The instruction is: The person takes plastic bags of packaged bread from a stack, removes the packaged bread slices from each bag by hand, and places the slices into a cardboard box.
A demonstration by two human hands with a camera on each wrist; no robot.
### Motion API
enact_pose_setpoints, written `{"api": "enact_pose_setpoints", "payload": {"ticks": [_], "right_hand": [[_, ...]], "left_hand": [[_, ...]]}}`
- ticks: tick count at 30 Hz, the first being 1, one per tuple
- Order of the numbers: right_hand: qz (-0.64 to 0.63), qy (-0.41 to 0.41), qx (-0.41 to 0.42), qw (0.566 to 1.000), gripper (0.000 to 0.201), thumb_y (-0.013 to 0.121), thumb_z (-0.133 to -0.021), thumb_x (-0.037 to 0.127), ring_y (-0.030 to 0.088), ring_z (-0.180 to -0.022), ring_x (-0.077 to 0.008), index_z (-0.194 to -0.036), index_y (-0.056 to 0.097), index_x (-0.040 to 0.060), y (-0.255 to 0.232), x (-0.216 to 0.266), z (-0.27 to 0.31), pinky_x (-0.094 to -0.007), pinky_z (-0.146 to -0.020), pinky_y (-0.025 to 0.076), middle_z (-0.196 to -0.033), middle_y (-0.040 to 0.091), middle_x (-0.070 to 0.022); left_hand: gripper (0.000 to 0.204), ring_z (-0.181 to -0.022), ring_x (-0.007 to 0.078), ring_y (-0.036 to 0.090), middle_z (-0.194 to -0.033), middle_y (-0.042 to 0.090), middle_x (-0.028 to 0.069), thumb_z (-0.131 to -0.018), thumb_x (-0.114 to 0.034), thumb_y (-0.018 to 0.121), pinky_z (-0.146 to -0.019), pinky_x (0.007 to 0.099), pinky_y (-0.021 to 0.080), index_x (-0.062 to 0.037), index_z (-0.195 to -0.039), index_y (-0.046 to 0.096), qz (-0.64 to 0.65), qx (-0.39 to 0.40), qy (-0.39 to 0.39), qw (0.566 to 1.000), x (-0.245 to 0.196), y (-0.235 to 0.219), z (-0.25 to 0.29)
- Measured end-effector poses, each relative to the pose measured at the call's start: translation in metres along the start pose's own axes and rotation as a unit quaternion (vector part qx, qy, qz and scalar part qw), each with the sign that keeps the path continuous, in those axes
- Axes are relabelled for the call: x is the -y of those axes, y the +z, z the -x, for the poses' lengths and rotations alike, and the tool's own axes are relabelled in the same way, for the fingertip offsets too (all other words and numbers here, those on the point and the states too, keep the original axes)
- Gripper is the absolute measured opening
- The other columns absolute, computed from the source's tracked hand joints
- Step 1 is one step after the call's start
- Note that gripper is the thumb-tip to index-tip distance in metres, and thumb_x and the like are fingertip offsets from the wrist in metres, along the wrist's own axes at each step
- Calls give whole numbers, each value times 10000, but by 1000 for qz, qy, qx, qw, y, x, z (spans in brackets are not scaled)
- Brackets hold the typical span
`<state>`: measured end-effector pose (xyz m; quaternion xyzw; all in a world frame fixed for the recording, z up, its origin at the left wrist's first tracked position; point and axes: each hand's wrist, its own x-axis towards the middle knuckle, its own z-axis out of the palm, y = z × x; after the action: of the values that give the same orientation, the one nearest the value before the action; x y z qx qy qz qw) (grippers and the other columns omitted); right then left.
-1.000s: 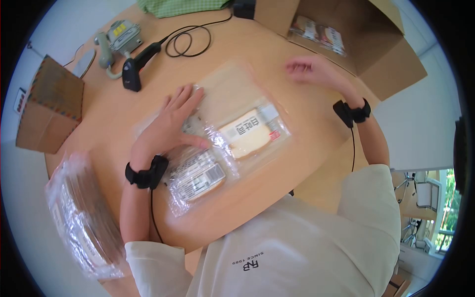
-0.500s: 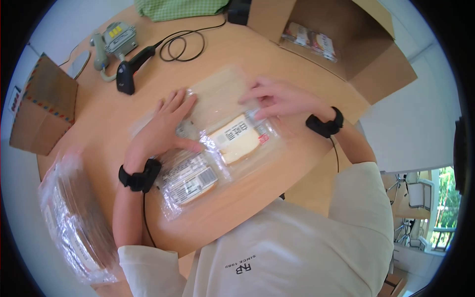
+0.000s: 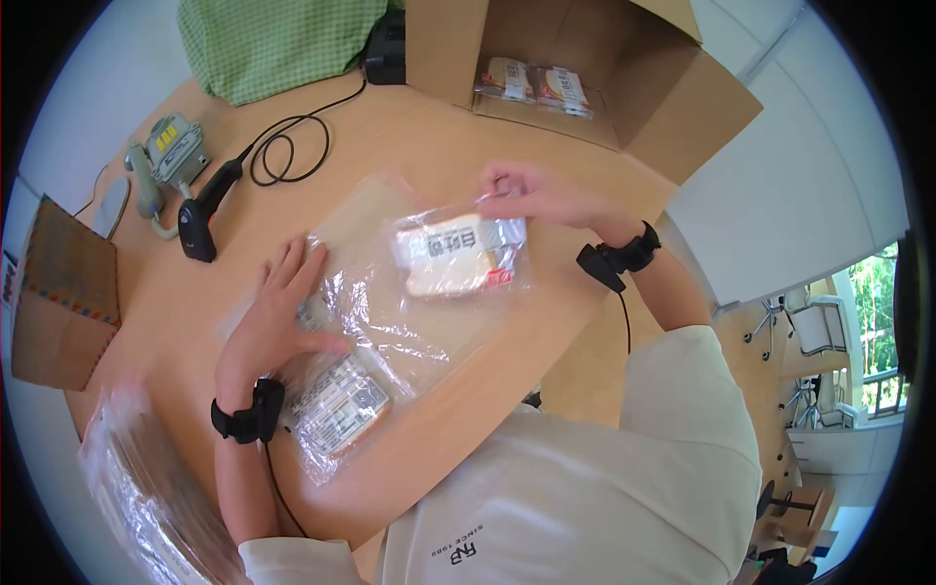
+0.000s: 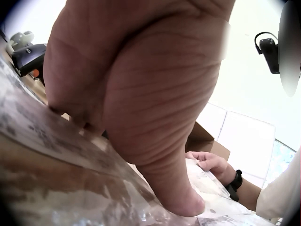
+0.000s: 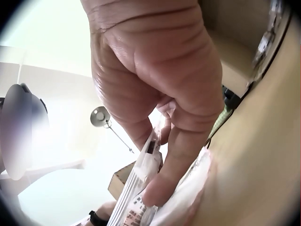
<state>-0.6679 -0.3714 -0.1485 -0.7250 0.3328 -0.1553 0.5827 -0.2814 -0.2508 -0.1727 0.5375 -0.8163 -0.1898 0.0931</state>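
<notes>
My right hand (image 3: 546, 198) pinches the edge of a clear-wrapped bread slice (image 3: 448, 255) with a white label and dark characters. In the right wrist view, thumb and fingers close on the wrapper (image 5: 141, 188). That slice is over a large clear plastic bag (image 3: 429, 336) on the table. To its left, my left hand (image 3: 273, 322) rests with fingers spread on clear plastic packaging, its thumb pointing toward the bag. Below that thumb lies a second wrapped bread slice (image 3: 341, 405), with a printed label and barcode facing up. The left hand covers part of the packaging.
An open cardboard box (image 3: 595, 117) at the back holds several wrapped packs (image 3: 531, 83). A black barcode scanner (image 3: 198, 229) and its coiled cable lie back left. A small carton (image 3: 68, 292) stands at far left, and a stack of clear bags (image 3: 146, 478) lies front left.
My right hand came in from the right and took hold of the labelled slice's wrapper. That slice has shifted up the bag, away from the other. The left hand stays on the packaging.
</notes>
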Motion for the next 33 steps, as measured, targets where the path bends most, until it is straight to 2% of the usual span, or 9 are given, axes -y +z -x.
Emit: {"api": "enact_pose_setpoints", "payload": {"ticks": [5, 7, 14, 18, 20, 23, 27, 29, 33], "right_hand": [[-17, 40, -198, 979, 172, 645, -1013, 179, 633, -975, -76, -1135, 578, 77, -51, -4, 27, -232, -774, 560, -1059, 635, -5], [-114, -89, -309, 940, 288, 602, -1024, 121, 658, -1090, -153, -1302, 563, 56, -74, -4, 32, -300, -925, 590, -1204, 630, -88], [-202, -171, -423, 866, 378, 534, -1033, 21, 644, -1180, -334, -1372, 452, -126, -153, -32, -11, -376, -1036, 566, -1359, 544, -216], [-216, -130, -441, 861, 384, 556, -1023, 12, 631, -1197, -334, -1370, 461, -121, -177, -46, -52, -386, -1045, 561, -1357, 542, -222], [-221, -120, -429, 867, 400, 578, -1004, 19, 626, -1191, -334, -1371, 463, -92, -190, -60, -72, -383, -911, 617, -1319, 546, -221], [-188, -118, -450, 865, 417, 616, -993, 44, 624, -1186, -308, -1374, 490, -68, -199, -75, -99, -363, -876, 600, -1285, 583, -192], [-173, -109, -469, 859, 472, 649, -982, 73, 633, -1159, -279, -1401, 486, -72, -194, -85, -115, -346, -906, 574, -1249, 623, -174], [-69, -42, -407, 910, 524, 653, -991, 80, 599, -1219, -250, -1449, 451, -75, -194, -88, -114, -315, -1015, 521, -1336, 589, -172], [81, -36, -382, 920, 602, 714, -965, 162, 601, -1212, -237, -1449, 458, -85, -198, -98, -114, -317, -1005, 508, -1360, 593, -175]], "left_hand": [[1287, -1549, 432, 148, -1638, 236, 289, -574, -657, 847, -1250, 548, 126, -35, -1575, 329, -6, 4, 1, 1000, -2, -2, 0], [1289, -1549, 433, 149, -1638, 235, 292, -573, -661, 845, -1251, 548, 124, -38, -1576, 329, -10, 3, 0, 1000, -2, -1, 0], [1279, -1549, 439, 145, -1639, 239, 289, -574, -659, 847, -1246, 559, 120, -43, -1573, 340, -4, 1, 8, 1000, 0, 1, 0], [1260, -1550, 440, 145, -1639, 241, 287, -581, -639, 859, -1240, 575, 121, -45, -1569, 351, 1, -1, 3, 1000, -2, -1, 0], [1258, -1550, 439, 147, -1639, 242, 286, -583, -636, 860, -1240, 573, 124, -44, -1569, 350, 1, -1, 1, 1000, -3, -1, 1], [1261, -1556, 421, 141, -1652, 229, 266, -589, -630, 865, -1245, 557, 122, -54, -1578, 337, 1, 3, -2, 1000, -3, -2, 1], [1259, -1562, 405, 134, -1664, 213, 249, -599, -619, 870, -1251, 541, 118, -60, -1586, 322, -2, 6, -4, 1000, -4, -3, 1], [1260, -1562, 405, 131, -1663, 211, 251, -599, -623, 866, -1252, 539, 119, -57, -1585, 322, -1, 5, -5, 1000, -2, -2, 2], [1267, -1563, 403, 121, -1661, 207, 259, -597, -633, 857, -1255, 530, 118, -46, -1582, 320, -5, 7, -6, 1000, -3, -2, 1]]}}
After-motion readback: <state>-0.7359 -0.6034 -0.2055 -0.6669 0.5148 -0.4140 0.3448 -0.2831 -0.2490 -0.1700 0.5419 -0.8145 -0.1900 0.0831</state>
